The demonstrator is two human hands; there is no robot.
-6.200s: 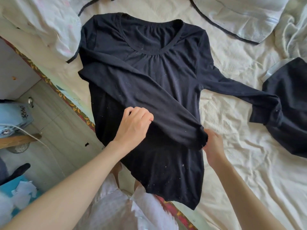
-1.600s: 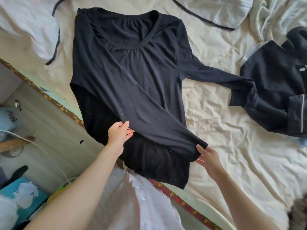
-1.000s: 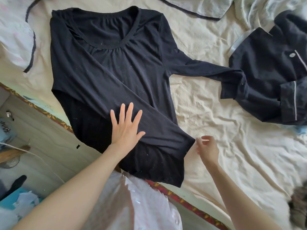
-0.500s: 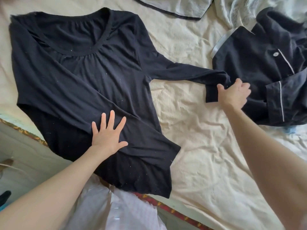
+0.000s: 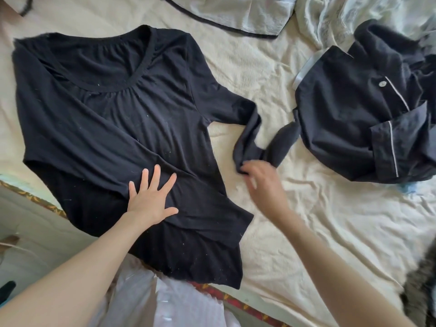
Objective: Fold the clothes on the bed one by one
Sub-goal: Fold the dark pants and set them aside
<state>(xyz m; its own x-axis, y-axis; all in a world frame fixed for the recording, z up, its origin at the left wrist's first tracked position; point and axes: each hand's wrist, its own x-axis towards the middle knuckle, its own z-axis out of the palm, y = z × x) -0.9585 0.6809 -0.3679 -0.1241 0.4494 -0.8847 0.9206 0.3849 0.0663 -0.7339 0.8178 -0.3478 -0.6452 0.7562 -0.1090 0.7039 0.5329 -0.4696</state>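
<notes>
A black long-sleeved top (image 5: pixel 132 119) lies face up on the cream bed sheet (image 5: pixel 330 232), its hem hanging over the bed's near edge. One sleeve is folded diagonally across the body. My left hand (image 5: pixel 151 197) presses flat on that folded sleeve with spread fingers. The other sleeve (image 5: pixel 247 138) is bunched into a loop beside the body, and my right hand (image 5: pixel 262 182), blurred by motion, grips its cuff end.
A dark navy pyjama shirt (image 5: pixel 368 114) with white piping lies crumpled at the right. Pale pillows with dark trim (image 5: pixel 236 15) lie at the top, a light blanket (image 5: pixel 342 17) at top right. The bed's patterned edge (image 5: pixel 35 197) and the floor are at the lower left.
My right hand took the far sleeve's cuff beside the navy shirt and drew it back toward the top's body, bunching the sleeve. My left hand stayed flat on the folded sleeve.
</notes>
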